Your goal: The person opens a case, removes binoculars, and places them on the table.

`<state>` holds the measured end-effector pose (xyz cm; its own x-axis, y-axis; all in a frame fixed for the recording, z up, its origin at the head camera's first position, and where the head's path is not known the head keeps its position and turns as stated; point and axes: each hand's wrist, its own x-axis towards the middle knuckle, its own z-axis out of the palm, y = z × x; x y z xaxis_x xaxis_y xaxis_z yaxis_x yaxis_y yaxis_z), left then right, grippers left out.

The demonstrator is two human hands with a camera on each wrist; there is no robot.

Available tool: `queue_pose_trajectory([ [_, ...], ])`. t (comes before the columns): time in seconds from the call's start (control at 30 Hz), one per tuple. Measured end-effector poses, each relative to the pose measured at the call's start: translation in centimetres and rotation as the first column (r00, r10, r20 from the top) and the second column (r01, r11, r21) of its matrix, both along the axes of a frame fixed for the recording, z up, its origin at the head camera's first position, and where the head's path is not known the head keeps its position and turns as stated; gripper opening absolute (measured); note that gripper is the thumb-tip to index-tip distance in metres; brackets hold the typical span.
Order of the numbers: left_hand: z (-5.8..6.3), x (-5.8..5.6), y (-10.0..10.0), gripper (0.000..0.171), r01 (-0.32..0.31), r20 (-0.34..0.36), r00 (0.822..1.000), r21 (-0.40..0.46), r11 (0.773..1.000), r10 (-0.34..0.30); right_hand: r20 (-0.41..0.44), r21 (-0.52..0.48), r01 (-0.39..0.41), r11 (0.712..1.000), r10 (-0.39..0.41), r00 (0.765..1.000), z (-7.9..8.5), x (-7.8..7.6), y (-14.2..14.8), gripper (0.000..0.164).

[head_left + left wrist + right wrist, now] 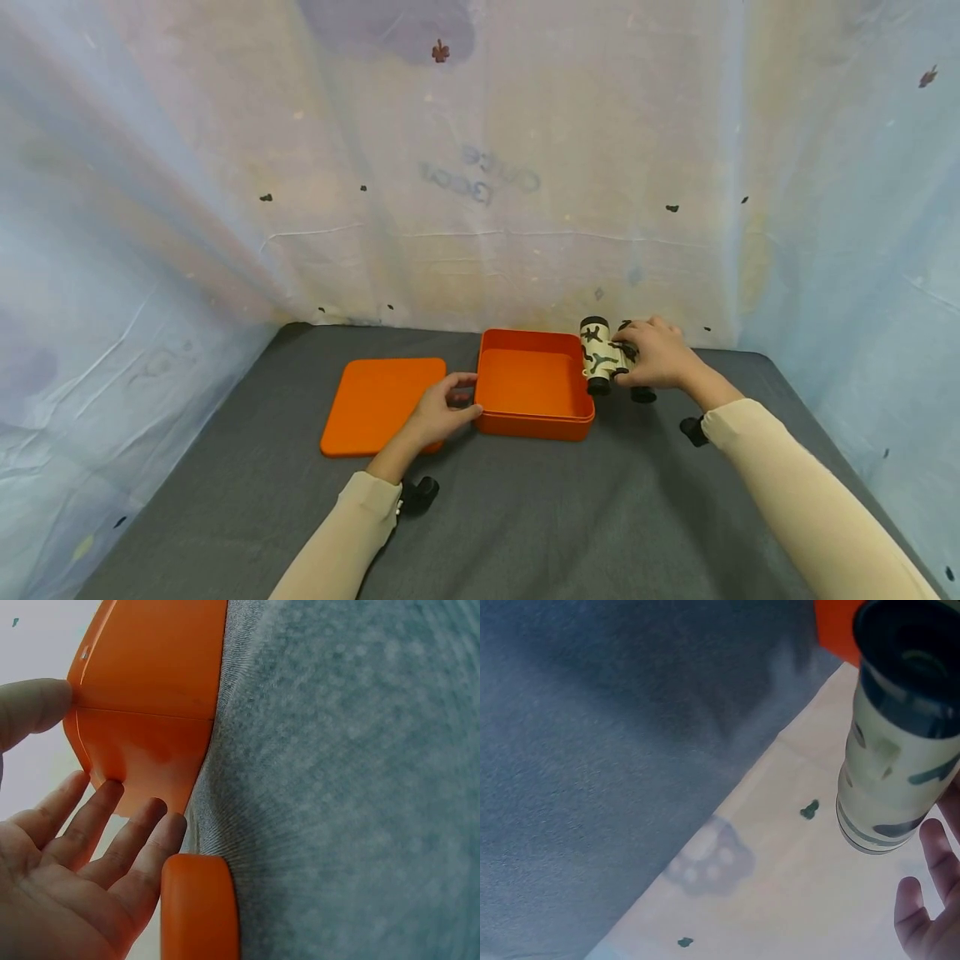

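Camouflage-patterned binoculars [597, 352] with black ends are held by my right hand [662, 357], over the right side of an open orange box [534, 427]. The right wrist view shows one barrel of the binoculars [889, 761] close up, with a few fingertips beside it; the rest of the grip lies out of that view. My left hand [438, 410] is at the box's left side. In the left wrist view its thumb [37, 709] touches the box's upper edge, and the loosely extended fingers reach along the side wall. The box's interior shows only bare orange floor.
An orange lid [375, 404] lies flat left of the box, partly beneath my left hand and wrist. All this is on a grey cloth-covered table [510, 517]. A pale patterned curtain [525, 167] hangs behind the table and along both sides.
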<state>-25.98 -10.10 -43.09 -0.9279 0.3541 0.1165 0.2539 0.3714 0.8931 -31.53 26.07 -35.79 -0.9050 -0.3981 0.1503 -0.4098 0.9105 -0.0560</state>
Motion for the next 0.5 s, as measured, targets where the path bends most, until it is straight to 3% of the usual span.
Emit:
queue_pose_trajectory([
  [0.3,-0.2,-0.1,0.0,0.051,-0.007,0.003,1.000,-0.009,1.000,0.007,0.013,-0.005,0.016,1.000,-0.016,1.000,-0.5,0.0,1.2,0.064],
  [0.5,-2.5,-1.7,-0.2,0.054,-0.022,0.007,1.000,-0.008,1.000,0.022,0.011,-0.020,0.029,0.999,-0.028,1.000,-0.8,0.4,1.9,0.064],
])
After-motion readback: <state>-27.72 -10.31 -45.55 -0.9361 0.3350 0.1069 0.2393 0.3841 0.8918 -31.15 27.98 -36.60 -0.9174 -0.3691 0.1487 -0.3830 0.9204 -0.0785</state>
